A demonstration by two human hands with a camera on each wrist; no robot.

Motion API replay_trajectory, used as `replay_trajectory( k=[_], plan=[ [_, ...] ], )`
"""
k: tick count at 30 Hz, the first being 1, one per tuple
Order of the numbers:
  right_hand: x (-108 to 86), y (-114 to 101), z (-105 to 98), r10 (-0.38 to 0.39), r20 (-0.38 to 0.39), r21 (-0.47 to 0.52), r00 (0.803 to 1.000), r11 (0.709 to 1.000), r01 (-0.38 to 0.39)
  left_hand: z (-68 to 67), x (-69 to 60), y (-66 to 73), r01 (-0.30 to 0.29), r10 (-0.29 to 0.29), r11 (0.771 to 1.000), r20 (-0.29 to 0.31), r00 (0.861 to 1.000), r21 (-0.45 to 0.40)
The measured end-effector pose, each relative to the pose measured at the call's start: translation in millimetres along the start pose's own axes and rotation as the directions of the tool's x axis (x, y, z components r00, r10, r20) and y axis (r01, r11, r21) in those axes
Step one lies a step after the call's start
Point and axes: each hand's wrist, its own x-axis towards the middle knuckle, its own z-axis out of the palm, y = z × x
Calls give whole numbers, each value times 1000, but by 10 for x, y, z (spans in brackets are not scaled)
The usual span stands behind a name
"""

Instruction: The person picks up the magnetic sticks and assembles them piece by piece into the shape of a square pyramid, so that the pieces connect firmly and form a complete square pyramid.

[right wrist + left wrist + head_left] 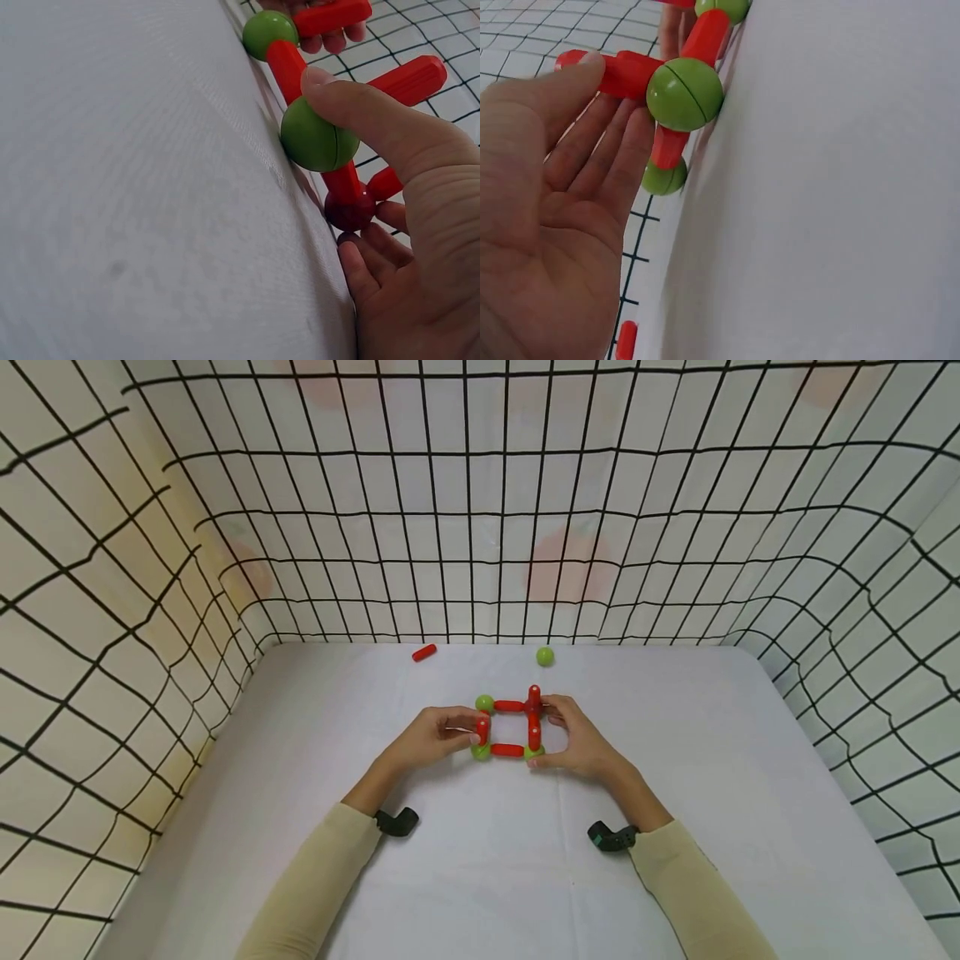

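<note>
A square of red rods joined by balls lies flat on the white table, its near rod (507, 750) linking two green corner balls. My left hand (431, 739) pinches an upright red rod (626, 75) between thumb and fingers, above the near-left green ball (684, 94). On the other side, my right hand (577, 739) grips the square's right edge. Its thumb presses the near-right green ball (319, 135), and its fingertips touch the dark red ball (350, 208) at the far-right corner. Upright red rods also rise from both right corners. The far-left corner has a green ball (484, 702).
Beyond the square, a loose red rod (424, 652) and a loose green ball (545, 656) lie near the table's back edge. Black netting (487, 514) surrounds the back and sides of the white table (510, 877).
</note>
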Motion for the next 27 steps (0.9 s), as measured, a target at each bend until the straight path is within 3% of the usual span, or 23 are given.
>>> replay_trajectory(
  k=[3, 6, 9, 14, 18, 23, 27],
  plan=[
    [-12, 6, -23, -21, 6, -10, 1000, 1000, 21, -16, -2, 11, -49, 49, 999, -15, 999, 11],
    [-14, 11, -45, -40, 17, -28, 999, 999, 40, -45, -4, 4, -78, 84, 993, -70, 994, 84],
    [-2, 24, -61, -48, 19, -33, 999, 998, 48, -70, 2, -35, -55, 71, 984, -89, 994, 169],
    [40, 48, -70, -9, -5, -8, 1000, 1000, 9, -81, 13, -97, -3, 18, 968, -58, 998, 251],
    [72, 63, -74, 12, -20, 14, 1000, 1000, -12, -78, 4, -110, 34, -19, 960, -55, 998, 278],
    [77, 107, -92, 66, -61, 91, 996, 994, -60, -69, -14, -111, 29, -9, 952, -68, 998, 304],
    [47, 119, -144, 81, -10, 147, 997, 986, -79, -55, -33, -78, 20, 0, 959, -71, 997, 282]
  ],
)
